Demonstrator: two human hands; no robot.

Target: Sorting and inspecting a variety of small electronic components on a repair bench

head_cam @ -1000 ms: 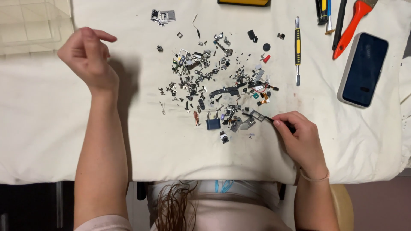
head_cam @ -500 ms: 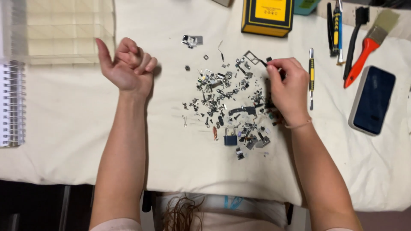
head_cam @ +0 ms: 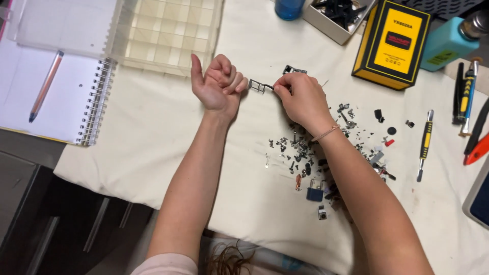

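your right hand (head_cam: 300, 99) pinches a thin tool whose tip holds a small metal frame-like tray (head_cam: 257, 86), lifted just above the white cloth (head_cam: 153, 137) on the bench, right beside your left hand (head_cam: 218, 84), which is loosely curled with the thumb up and holds nothing you can see. under your right wrist lies a scatter of tiny dark parts (head_cam: 316, 158), with a yellow-handled tool (head_cam: 424, 145) to the right. a clear compartment box (head_cam: 163, 30) sits just above the left hand, a spiral notebook (head_cam: 56, 97) with a pencil (head_cam: 46, 85) on the left, and a yellow box (head_cam: 392, 43) top right.
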